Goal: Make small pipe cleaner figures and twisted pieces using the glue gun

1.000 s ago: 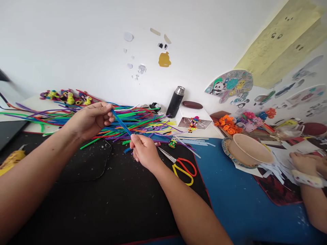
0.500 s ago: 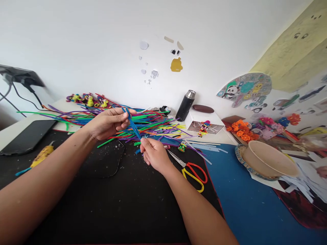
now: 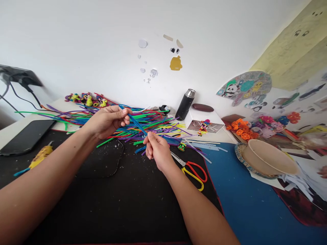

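Note:
Between my two hands a blue pipe cleaner point(image 3: 138, 123) is stretched on a slant, apparently more than one strand lying together. My left hand point(image 3: 108, 120) pinches its upper end between thumb and fingers. The lower end is gripped by my right hand point(image 3: 158, 149), fingers curled round it. Behind and under the hands spreads a heap of colourful pipe cleaners point(image 3: 153, 119) in green, blue, purple, red and yellow. Scissors point(image 3: 192, 172) with one red and one yellow handle lie right of my right hand. A small green-and-orange figure point(image 3: 182, 146) sits just above them.
A black flask point(image 3: 186, 104) stands by a white box point(image 3: 204, 119) at the back. On the left are a phone point(image 3: 27, 137) and a yellow pipe-cleaner piece point(image 3: 42, 156). To the right, a beige bowl point(image 3: 273, 156) sits near orange flowers point(image 3: 241, 130). Another person's hand point(image 3: 323, 172) shows at the right edge.
The blue strands, slightly parted before, now lie together as one straight band. My right hand has moved slightly up and right; my left hand has shifted only a little.

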`<state>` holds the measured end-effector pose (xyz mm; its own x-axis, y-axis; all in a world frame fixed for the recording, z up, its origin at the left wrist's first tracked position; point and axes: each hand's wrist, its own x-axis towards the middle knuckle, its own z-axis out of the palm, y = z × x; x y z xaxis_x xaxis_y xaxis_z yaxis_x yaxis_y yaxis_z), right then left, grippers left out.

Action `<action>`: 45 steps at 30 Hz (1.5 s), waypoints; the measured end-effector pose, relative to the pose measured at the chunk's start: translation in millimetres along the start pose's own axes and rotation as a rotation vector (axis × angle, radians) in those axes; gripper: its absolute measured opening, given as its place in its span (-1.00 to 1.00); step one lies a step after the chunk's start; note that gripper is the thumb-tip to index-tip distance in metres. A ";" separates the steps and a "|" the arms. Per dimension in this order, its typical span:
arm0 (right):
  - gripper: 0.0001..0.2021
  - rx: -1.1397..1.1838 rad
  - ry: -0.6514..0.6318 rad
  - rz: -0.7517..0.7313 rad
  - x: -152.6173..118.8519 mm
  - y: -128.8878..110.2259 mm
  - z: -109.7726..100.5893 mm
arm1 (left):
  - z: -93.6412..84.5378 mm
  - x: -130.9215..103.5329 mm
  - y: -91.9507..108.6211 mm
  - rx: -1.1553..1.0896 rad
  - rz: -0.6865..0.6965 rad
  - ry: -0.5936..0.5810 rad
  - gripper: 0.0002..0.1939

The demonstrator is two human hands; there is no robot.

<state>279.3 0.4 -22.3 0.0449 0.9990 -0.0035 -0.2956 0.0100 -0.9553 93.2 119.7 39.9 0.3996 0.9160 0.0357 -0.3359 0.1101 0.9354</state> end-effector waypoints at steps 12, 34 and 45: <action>-0.53 0.062 0.032 0.004 -1.7 -0.2 2.5 | 41.5 -13.6 -38.3 -0.094 -0.163 -0.015 -0.68; -0.55 0.109 0.145 -0.044 2.9 -1.8 -0.7 | 35.4 -12.7 -38.7 0.102 -0.201 -0.058 -0.59; -0.56 0.155 0.207 -0.068 2.8 -1.3 -0.2 | 32.4 -13.3 -38.9 0.262 -0.192 -0.148 -0.61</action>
<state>280.0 3.1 -21.1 0.2596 0.9656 -0.0167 -0.4269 0.0992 -0.8989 128.6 90.8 14.4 0.5596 0.8205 -0.1169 -0.0203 0.1546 0.9878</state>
